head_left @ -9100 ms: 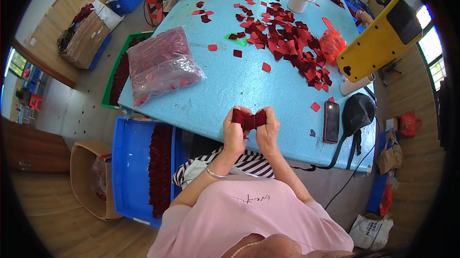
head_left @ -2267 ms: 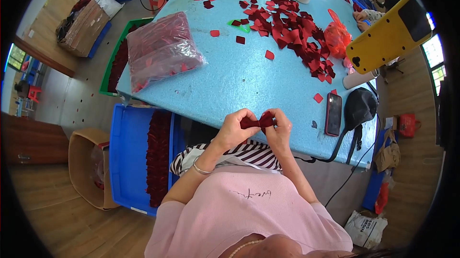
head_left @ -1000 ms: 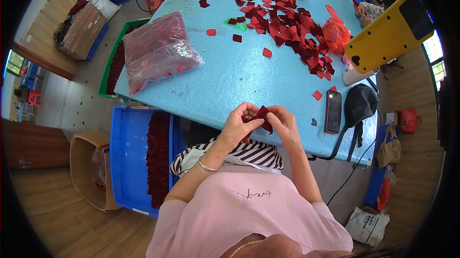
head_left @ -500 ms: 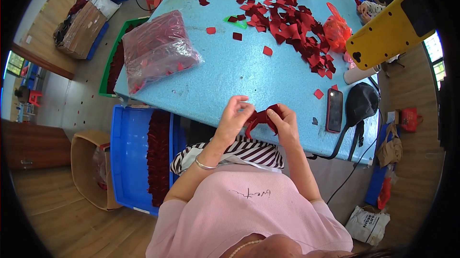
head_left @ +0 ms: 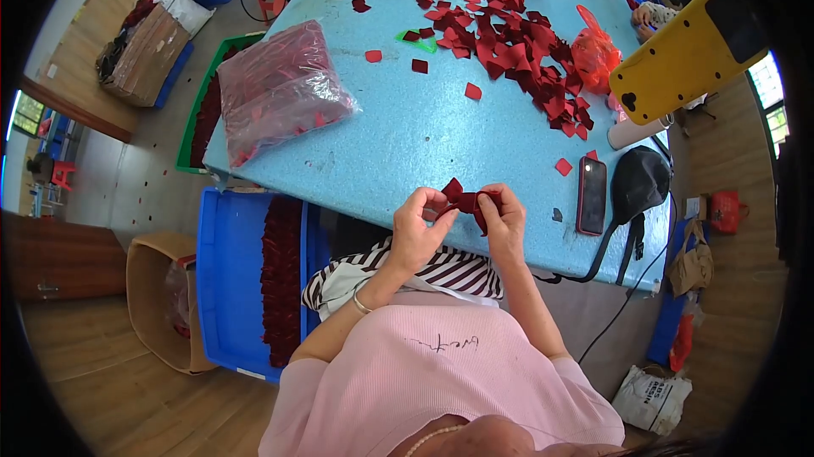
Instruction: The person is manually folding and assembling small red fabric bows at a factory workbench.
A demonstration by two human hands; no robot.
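Observation:
Between my hands, over the near edge of the table, is a dark red velvet bow (head_left: 465, 202). My left hand (head_left: 419, 224) pinches its left side between thumb and fingers. On the other side, my right hand (head_left: 504, 218) grips the right loop, thumb on top. One pointed end sticks up near my left fingertips, and another part hangs below my right thumb. My fingers hide some of the fabric. Many loose red fabric pieces (head_left: 509, 41) lie scattered in a heap farther up the light blue table (head_left: 398, 130).
A clear bag of red pieces (head_left: 284, 88) lies at the table's left. At the right are a phone (head_left: 592, 195), a black cap (head_left: 641, 183) and a yellow device (head_left: 678, 58). A blue bin (head_left: 229, 279) with red fabric stands left of my lap. Another person's hand (head_left: 649, 30) shows far right.
My left hand has gone from raised, spread fingers to a pinch on the bow's left side. A pointed end of the bow now stands up. My right hand keeps its hold.

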